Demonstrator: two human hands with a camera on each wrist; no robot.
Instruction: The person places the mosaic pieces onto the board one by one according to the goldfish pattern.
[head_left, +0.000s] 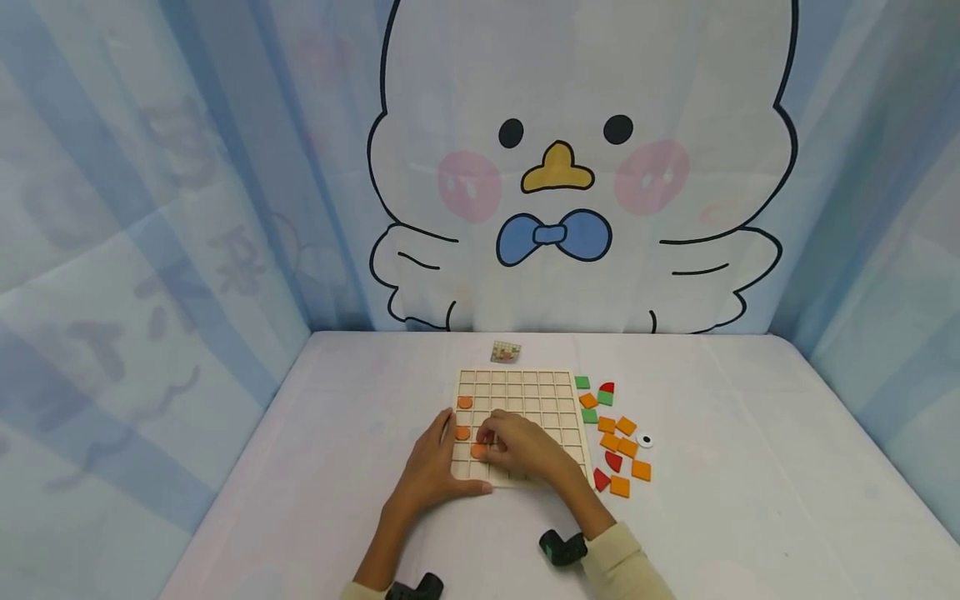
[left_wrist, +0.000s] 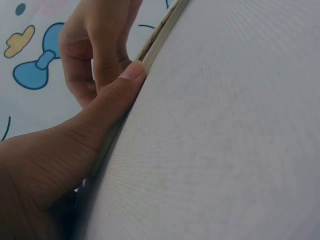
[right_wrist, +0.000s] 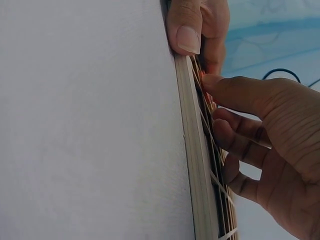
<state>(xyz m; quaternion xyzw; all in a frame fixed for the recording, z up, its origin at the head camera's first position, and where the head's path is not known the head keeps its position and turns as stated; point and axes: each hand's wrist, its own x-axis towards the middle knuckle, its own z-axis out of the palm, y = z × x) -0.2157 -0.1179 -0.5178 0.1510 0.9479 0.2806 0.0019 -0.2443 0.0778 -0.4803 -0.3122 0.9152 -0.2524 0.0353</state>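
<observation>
A light wooden grid board (head_left: 525,379) lies on the table. My left hand (head_left: 431,467) steadies its near left corner, fingers straight along the left side and thumb along the front edge. Over the board's left part is my right hand (head_left: 528,446); its thumb tip touches an orange disc (head_left: 478,451) in a cell near the front. The other fingers of that hand are loosely bent and apart from the thumb in the right wrist view. Farther up the left columns sit two more orange discs, one in the middle (head_left: 462,433) and one higher (head_left: 465,402).
Right of the board lie several orange squares (head_left: 641,471), green squares (head_left: 582,382) and red quarter-circle pieces (head_left: 613,461). A white disc with a black dot (head_left: 645,441) is beside them. Behind the board lies a small patterned card (head_left: 506,352). A printed curtain (head_left: 555,292) hangs at the table's back.
</observation>
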